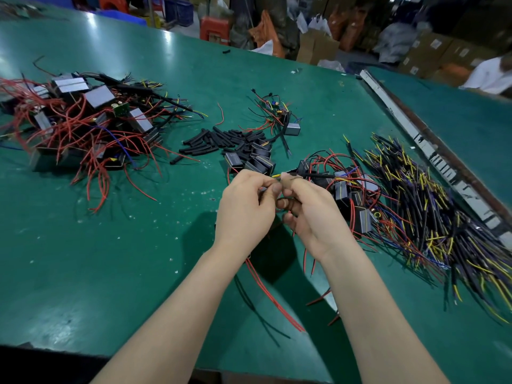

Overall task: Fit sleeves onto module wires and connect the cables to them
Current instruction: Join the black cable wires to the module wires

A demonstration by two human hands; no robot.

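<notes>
Basically both hands pinch together: left hand [246, 206] and right hand [310, 214] clamped on thin, floppy yellow wire [276, 176] just above fingertips, best gripped near its tip.

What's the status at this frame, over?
Left hand and right hand both pinching a yellow-tipped wire above the table. Sleeves pile beyond. Nothing blocking.

Two hands [246, 206], four heaps of wired parts [80, 123], one pile of black sleeves [219, 141], one green table [110, 259].
</notes>
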